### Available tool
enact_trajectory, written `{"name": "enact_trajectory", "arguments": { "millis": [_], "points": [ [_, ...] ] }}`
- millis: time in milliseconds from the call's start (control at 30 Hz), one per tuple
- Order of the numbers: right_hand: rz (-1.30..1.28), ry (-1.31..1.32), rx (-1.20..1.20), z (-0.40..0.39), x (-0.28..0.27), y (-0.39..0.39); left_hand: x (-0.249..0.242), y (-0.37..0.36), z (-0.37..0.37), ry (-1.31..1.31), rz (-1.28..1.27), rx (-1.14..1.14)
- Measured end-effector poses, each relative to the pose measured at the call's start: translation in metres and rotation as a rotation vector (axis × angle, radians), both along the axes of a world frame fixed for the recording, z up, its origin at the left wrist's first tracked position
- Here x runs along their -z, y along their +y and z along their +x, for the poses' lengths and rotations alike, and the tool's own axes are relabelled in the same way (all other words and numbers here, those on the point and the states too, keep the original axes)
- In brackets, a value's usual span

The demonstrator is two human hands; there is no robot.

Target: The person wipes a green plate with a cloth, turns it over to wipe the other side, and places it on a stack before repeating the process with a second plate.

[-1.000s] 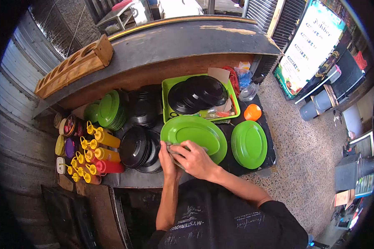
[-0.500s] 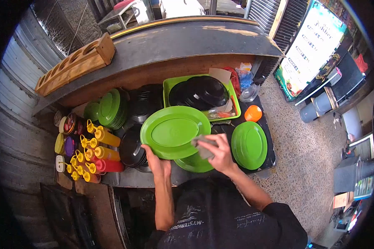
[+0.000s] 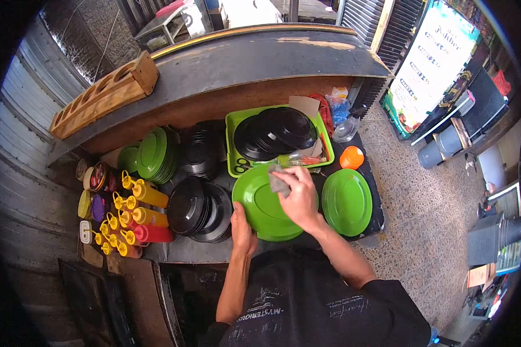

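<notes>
My left hand (image 3: 243, 231) grips the near-left rim of a green oval plate (image 3: 253, 202), thumb up along the edge. My right hand (image 3: 300, 199) is closed on a bunched grey cloth (image 3: 279, 181), held at the plate's far-right part; can't tell how firmly the cloth presses. The plate sits right in front of me, between both hands, over the worktop (image 3: 182, 252); its underside is hidden.

Just left of my left grip: a tilted stack of black plates (image 3: 186, 206), leaning over another black stack (image 3: 219, 215). Farther off behind those, more black plates (image 3: 201, 151), then a stack of green plates (image 3: 155, 153). Left of the near black stack, yellow-capped squeeze bottles (image 3: 150, 217) in a cluster, yellow and red, with lidded tubs (image 3: 98, 206) beyond.

Past my right grip, on the far side: a green tray (image 3: 231, 136) with black oval plates (image 3: 293, 127) piled in it, plus black-handled scissors (image 3: 241, 166) near its front-left corner. Right of my right hand, green oval plates (image 3: 347, 202) stacked flat, orange cup (image 3: 352, 157) just behind. Clear plastic container (image 3: 346, 130) farther back. Past the tray, a raised black ledge (image 3: 260, 55).
</notes>
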State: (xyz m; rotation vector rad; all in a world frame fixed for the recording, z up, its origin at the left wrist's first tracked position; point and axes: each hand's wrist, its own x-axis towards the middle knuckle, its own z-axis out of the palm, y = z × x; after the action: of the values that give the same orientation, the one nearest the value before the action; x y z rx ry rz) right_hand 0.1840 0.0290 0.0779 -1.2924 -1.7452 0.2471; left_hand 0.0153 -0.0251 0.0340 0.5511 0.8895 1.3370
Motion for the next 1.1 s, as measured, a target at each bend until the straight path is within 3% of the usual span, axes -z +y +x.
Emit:
{"name": "enact_trajectory", "arguments": {
  "millis": [167,267,367,467,567,633,733,933,1033,1100],
  "points": [
    [0.020,0.002,-0.185,-0.020,-0.010,-0.014,0.013,-0.001,0.003,0.014,-0.012,0.016],
    [0.094,-0.099,-0.435,-0.028,-0.006,-0.026,0.010,0.002,0.004,-0.015,-0.019,-0.090],
    [0.101,-0.168,-0.501,-0.027,0.007,-0.034,0.015,0.005,-0.004,-0.153,0.074,-0.103],
    [0.123,-0.150,-0.451,-0.015,0.017,-0.037,0.006,0.010,-0.010,-0.180,0.008,-0.331],
    [0.099,-0.069,-0.334,0.003,0.033,-0.033,0.003,0.010,-0.020,-0.194,0.009,-0.338],
    [0.008,0.128,-0.040,0.011,0.038,-0.023,0.000,0.008,-0.020,-0.231,0.012,-0.348],
    [0.057,0.137,0.073,0.019,0.036,-0.004,-0.001,0.004,-0.009,-0.202,0.015,-0.329],
    [0.042,0.057,0.043,-0.010,0.011,-0.005,-0.004,0.000,0.007,-0.185,0.026,-0.156],
    [0.084,0.023,-0.028,-0.027,0.009,-0.010,-0.002,0.000,0.012,-0.178,0.030,-0.183],
    [0.042,0.050,-0.243,-0.033,0.003,-0.020,0.002,0.002,0.009,-0.187,0.041,-0.195]
  ]
}}
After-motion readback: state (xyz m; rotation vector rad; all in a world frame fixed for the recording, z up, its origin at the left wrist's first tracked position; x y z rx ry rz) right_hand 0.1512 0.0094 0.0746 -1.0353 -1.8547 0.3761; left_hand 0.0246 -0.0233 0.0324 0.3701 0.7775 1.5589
